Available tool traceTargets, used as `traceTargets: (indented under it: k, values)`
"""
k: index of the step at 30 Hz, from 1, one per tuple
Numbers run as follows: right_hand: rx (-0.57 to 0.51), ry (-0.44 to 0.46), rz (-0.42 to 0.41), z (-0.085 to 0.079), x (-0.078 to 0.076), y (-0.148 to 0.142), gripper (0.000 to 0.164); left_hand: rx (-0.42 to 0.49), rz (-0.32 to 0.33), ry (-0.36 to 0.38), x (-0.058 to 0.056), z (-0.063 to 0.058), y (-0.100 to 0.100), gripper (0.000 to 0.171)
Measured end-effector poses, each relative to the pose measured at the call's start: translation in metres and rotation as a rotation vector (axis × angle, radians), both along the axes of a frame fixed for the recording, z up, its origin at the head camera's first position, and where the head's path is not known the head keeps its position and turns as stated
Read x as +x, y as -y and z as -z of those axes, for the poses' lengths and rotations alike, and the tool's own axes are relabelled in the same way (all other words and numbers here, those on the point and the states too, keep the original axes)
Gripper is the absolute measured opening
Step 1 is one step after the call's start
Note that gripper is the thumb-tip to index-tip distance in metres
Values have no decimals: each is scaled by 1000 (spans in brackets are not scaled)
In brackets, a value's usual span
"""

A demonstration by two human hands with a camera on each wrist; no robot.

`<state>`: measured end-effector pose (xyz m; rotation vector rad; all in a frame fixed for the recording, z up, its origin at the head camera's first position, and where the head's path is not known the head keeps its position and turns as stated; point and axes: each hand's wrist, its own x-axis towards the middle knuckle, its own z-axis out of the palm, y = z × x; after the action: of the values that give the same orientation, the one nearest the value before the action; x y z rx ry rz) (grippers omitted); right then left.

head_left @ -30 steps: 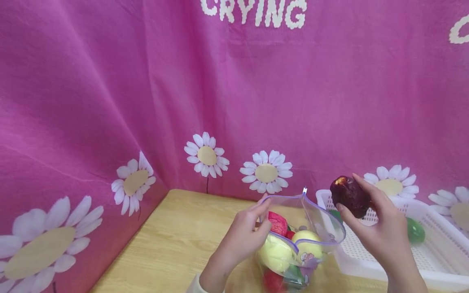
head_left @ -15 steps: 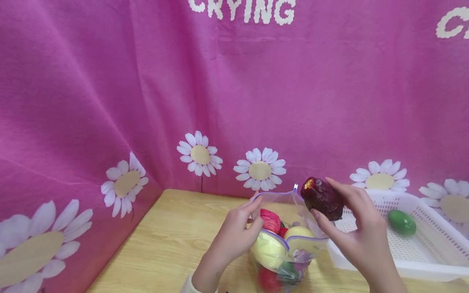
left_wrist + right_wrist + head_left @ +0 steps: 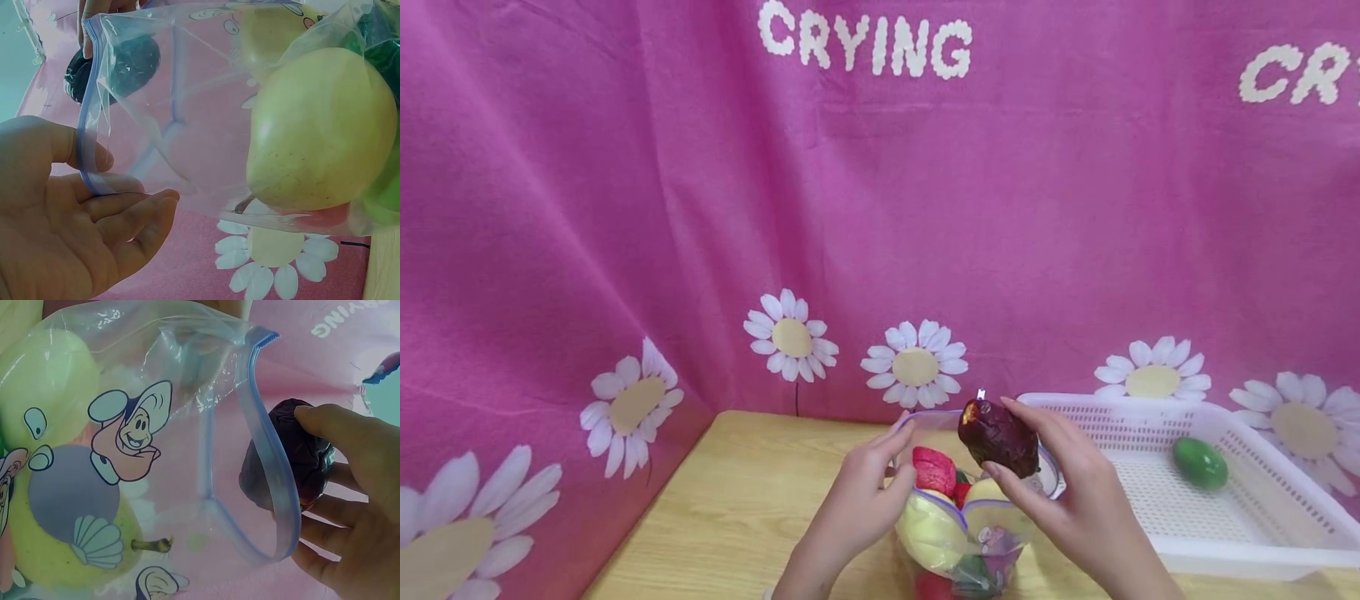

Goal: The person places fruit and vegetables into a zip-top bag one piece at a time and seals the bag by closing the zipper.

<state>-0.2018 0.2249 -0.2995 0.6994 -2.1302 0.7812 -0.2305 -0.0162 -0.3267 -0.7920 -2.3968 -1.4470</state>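
My left hand (image 3: 857, 500) pinches the purple-edged rim of a clear zip bag (image 3: 1000, 542) between thumb and fingers, keeping its mouth spread. Inside the bag are two pale yellow pears (image 3: 322, 131) with brown stems, a crinkled red piece (image 3: 934, 469) and some green produce. In my right hand (image 3: 1078, 500) is a dark maroon, wrinkled roasted sweet potato (image 3: 1000, 437) with a yellow-orange patch at one end. Thumb and fingers grip its sides over the bag's mouth. In the right wrist view the sweet potato (image 3: 290, 453) shows partly behind the bag's rim.
A white perforated plastic basket (image 3: 1247, 558) stands on the right of the wooden table (image 3: 722, 517), with a green oval fruit (image 3: 1200, 463) in it. Behind hangs a pink curtain (image 3: 1000, 208) printed with daisies.
My right hand has carried the sweet potato leftward from over the basket to the bag's mouth. The left hand keeps its pinch on the rim. The head view has shifted slightly.
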Motion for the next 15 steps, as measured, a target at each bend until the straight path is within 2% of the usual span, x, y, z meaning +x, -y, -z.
traceTargets:
  k: [7, 15]
  values:
    - [19, 2, 35, -2, -3, -3, 70, -18, -7, -13, -2, -5, 0, 50]
    - [49, -40, 68, 3, -4, -2, 70, -24, -4, -6, 0, 0, 3, 50]
